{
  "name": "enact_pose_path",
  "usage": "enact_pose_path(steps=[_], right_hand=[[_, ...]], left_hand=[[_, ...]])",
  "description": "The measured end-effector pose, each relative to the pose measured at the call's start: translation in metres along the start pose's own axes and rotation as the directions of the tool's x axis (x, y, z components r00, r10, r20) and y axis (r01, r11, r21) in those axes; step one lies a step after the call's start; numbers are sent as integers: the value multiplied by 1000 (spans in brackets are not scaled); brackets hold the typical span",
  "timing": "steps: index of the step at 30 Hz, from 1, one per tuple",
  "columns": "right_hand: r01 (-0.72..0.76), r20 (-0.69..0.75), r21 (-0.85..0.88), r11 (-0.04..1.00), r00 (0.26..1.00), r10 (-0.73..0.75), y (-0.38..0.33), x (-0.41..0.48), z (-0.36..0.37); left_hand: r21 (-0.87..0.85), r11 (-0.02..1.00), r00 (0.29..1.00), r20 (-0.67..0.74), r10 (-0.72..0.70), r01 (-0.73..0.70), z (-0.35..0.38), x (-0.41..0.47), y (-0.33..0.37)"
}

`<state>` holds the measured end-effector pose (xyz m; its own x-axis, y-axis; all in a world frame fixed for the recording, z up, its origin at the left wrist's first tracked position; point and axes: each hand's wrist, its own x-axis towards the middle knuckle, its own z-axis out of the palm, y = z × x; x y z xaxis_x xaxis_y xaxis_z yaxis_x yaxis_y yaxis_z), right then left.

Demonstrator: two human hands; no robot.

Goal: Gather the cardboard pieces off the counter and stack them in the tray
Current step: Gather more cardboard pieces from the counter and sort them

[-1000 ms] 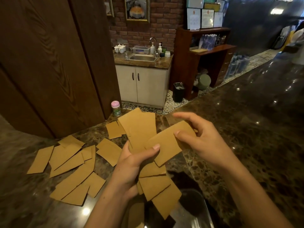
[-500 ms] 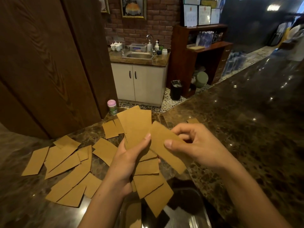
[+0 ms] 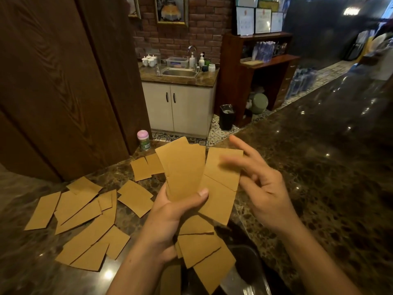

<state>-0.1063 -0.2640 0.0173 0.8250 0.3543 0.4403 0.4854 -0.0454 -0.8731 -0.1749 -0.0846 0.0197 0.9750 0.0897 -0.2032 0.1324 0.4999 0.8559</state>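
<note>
My left hand (image 3: pixel 170 218) grips a fanned bunch of tan cardboard pieces (image 3: pixel 185 173), thumb pressed across the front. My right hand (image 3: pixel 261 188) hovers just right of the bunch, fingers spread and blurred, holding nothing. Several more cardboard pieces (image 3: pixel 85 218) lie scattered on the dark marble counter (image 3: pixel 319 188) to the left, and two lie further back (image 3: pixel 146 168). The metal tray (image 3: pixel 244 275) sits at the bottom of the view, under the hanging ends of the held pieces, with a cardboard piece (image 3: pixel 172 279) inside it.
A small pink-capped green can (image 3: pixel 143 140) stands at the counter's back edge near a wooden door panel (image 3: pixel 59 92). Beyond the counter are a sink cabinet (image 3: pixel 180 107), a black bin (image 3: pixel 227 117) and wooden shelves (image 3: pixel 263 67).
My right hand added the piece it pinched to the bunch in my left hand, then let go and opened. The bunch now stands more upright.
</note>
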Motion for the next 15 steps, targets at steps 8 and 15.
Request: enact_pose_path(steps=[8,15], right_hand=[[-405,64,364,839,909,411,-9,-3,34],[-392,7,389,834,906,423,-6,1,19]], left_hand=[[-8,999,999,-18,31,-31,3,2,-5],[-92,995,999,-21,-27,25,-9,-2,-3]])
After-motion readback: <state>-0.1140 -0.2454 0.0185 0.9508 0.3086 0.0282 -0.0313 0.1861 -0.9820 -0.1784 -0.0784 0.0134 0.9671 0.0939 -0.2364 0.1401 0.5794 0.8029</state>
